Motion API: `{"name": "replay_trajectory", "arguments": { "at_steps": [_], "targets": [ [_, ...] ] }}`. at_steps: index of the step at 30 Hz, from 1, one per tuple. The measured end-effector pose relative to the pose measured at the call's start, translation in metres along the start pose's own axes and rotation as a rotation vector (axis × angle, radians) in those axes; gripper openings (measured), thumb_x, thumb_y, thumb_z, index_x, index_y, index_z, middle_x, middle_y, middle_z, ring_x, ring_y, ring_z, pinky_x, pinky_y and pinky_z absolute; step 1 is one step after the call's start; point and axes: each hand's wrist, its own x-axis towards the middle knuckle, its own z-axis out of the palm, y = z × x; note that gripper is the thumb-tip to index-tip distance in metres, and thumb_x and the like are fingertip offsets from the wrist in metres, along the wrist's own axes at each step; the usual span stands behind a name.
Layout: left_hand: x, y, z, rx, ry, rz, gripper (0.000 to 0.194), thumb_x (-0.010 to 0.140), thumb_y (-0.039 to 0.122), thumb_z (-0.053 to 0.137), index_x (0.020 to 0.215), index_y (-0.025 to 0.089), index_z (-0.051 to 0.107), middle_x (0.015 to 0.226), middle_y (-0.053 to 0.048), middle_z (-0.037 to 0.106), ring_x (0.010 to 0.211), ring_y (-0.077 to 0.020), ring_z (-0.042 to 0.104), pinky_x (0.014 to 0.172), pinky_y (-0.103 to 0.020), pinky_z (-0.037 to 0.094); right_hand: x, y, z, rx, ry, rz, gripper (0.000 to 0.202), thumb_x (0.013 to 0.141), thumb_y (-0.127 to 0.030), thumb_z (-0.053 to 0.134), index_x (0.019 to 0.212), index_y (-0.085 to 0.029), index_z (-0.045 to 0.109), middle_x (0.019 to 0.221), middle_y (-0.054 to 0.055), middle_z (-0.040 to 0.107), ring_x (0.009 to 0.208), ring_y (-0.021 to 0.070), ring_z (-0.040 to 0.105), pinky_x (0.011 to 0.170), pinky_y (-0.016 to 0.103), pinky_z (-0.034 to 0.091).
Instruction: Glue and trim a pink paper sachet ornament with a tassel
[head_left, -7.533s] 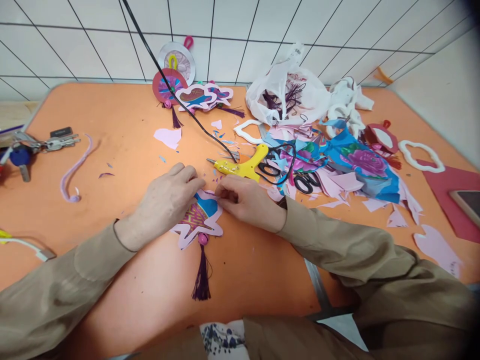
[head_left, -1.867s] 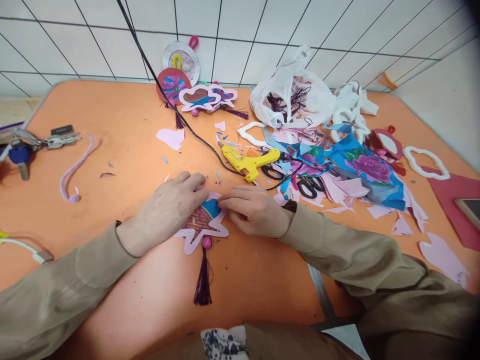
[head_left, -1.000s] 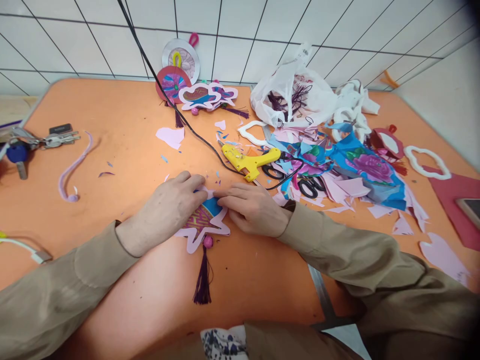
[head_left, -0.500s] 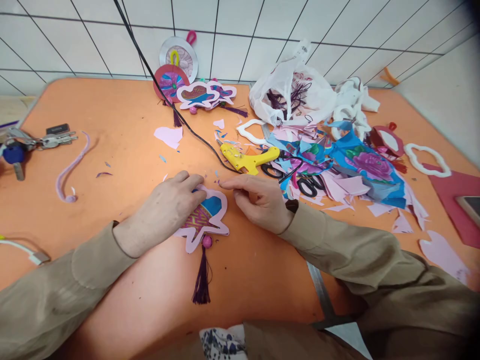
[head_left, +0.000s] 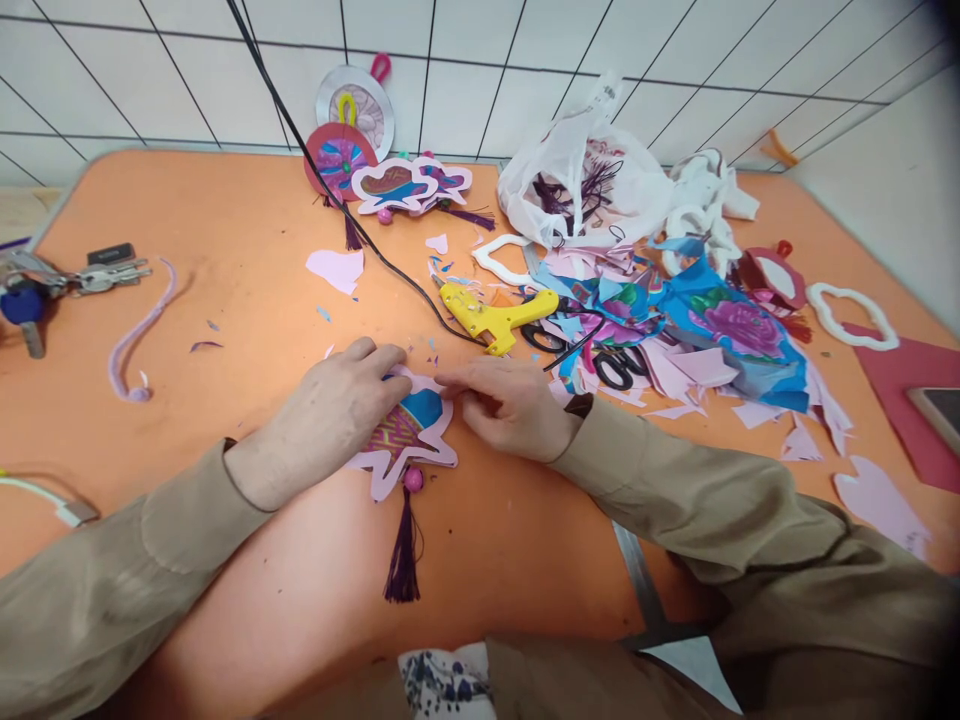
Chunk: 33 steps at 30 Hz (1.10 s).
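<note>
Bench (head_left: pixel 525 550): orange, tiled wall (head_left: pixel 187 75) at twelve o'clock
Ornament (head_left: pixel 414 432): tassel (head_left: pixel 403 555) at six o'clock
Left hand (head_left: pixel 321 425): laid over ornament
Right hand (head_left: pixel 517 405): at ornament's two o'clock
Grip: cannot tell, both partly hidden

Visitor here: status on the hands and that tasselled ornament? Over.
Left hand on tasselled ornament; right hand at its edge. Purple tassel points toward wearer. Yellow glue gun lies just beyond right hand.
</note>
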Motion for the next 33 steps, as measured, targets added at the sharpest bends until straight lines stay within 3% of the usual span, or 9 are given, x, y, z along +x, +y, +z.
{"name": "replay_trajectory", "arguments": {
  "at_steps": [7,10,14,18,21,25,33],
  "targets": [
    [0.001,0.001,-0.003,-0.006,-0.004,-0.005,0.020,0.092,0.014,0.049,0.097,0.014,0.068,0.112,-0.013,0.062,0.093,-0.0276,0.056,0.077,-0.040,0.051,-0.001,-0.001,-0.002,0.047,0.019,-0.025,0.034,0.070,-0.001,0.047,0.094,-0.016,0.067,0.077,0.003,0.073,0.069,0.0140,0.068,0.066,0.025,0.056],
    [0.000,0.000,-0.002,0.000,0.023,0.004,0.021,0.092,0.012,0.047,0.095,0.014,0.068,0.114,-0.014,0.062,0.095,-0.0268,0.057,0.076,-0.038,0.051,-0.002,-0.001,-0.001,0.102,-0.036,0.073,0.035,0.067,0.000,0.046,0.089,-0.016,0.067,0.073,0.002,0.073,0.065,0.0132,0.068,0.062,0.024,0.055],
    [0.000,-0.002,-0.002,0.020,0.096,0.014,0.023,0.091,0.011,0.045,0.092,0.014,0.067,0.120,-0.014,0.061,0.094,-0.0261,0.058,0.074,-0.037,0.051,-0.002,-0.001,0.001,0.173,0.043,0.199,0.032,0.073,-0.005,0.048,0.096,-0.017,0.066,0.081,0.003,0.074,0.065,0.0130,0.067,0.060,0.024,0.055],
    [0.001,-0.004,-0.002,0.079,0.180,-0.055,0.020,0.090,0.014,0.046,0.087,0.012,0.066,0.112,-0.015,0.065,0.090,-0.0273,0.058,0.076,-0.040,0.050,0.000,0.000,0.002,0.125,0.063,0.171,0.027,0.080,-0.008,0.050,0.101,-0.017,0.065,0.083,0.004,0.072,0.068,0.0128,0.065,0.061,0.025,0.054],
    [0.002,-0.006,0.001,0.104,0.212,-0.131,0.021,0.090,0.018,0.047,0.099,0.010,0.065,0.102,-0.015,0.067,0.089,-0.0291,0.057,0.075,-0.041,0.049,0.002,0.001,0.003,0.066,0.066,0.125,0.024,0.084,-0.009,0.051,0.102,-0.016,0.065,0.085,0.006,0.070,0.072,0.0127,0.063,0.063,0.025,0.052],
    [0.004,-0.008,0.007,0.124,0.197,-0.133,0.036,0.088,0.017,0.050,0.122,0.009,0.058,0.094,-0.013,0.066,0.088,-0.0293,0.056,0.075,-0.040,0.048,0.002,0.003,0.005,0.031,0.054,0.094,0.024,0.086,-0.010,0.052,0.104,-0.018,0.064,0.093,0.007,0.069,0.082,0.0145,0.063,0.072,0.028,0.053],
    [0.005,-0.008,0.001,-0.030,0.156,-0.179,0.039,0.083,0.009,0.049,0.119,0.012,0.063,0.088,-0.010,0.064,0.083,-0.0256,0.055,0.073,-0.037,0.047,0.003,0.001,0.005,0.075,-0.003,0.135,0.025,0.085,-0.012,0.055,0.109,-0.017,0.063,0.096,0.007,0.068,0.080,0.0149,0.063,0.071,0.029,0.053]
  ]
}}
